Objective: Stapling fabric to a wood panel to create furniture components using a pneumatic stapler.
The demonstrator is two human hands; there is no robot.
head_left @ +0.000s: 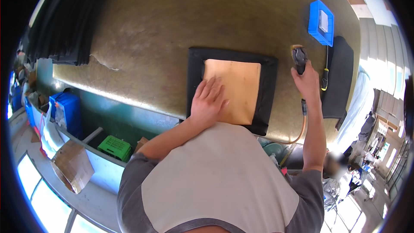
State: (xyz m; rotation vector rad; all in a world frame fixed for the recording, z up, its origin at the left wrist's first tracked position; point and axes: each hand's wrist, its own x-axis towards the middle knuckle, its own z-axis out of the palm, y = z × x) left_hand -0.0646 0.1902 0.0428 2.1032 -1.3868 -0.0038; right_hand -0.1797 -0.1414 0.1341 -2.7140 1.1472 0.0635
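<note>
A light wooden board (238, 92) lies on a larger square of black fabric (267, 87), whose dark margin shows around it. My left hand (209, 102) rests flat on the board's left part, fingers stretched out. To the right, apart from the board, my right hand (308, 80) is wrapped round a dark air staple gun (299, 56) over the table. An orange air hose (303, 125) runs from the gun's handle back toward the table's near edge. Part of the handle is hidden by my fingers.
A blue plastic bin (314, 22) stands at the far right, with a yellow-and-black-handled screwdriver (325, 77) near it. Dark fabric (340, 67) lies along the right edge. Black sheets (64, 21) are stacked at the far left. Below the table's edge sits a green crate (114, 147).
</note>
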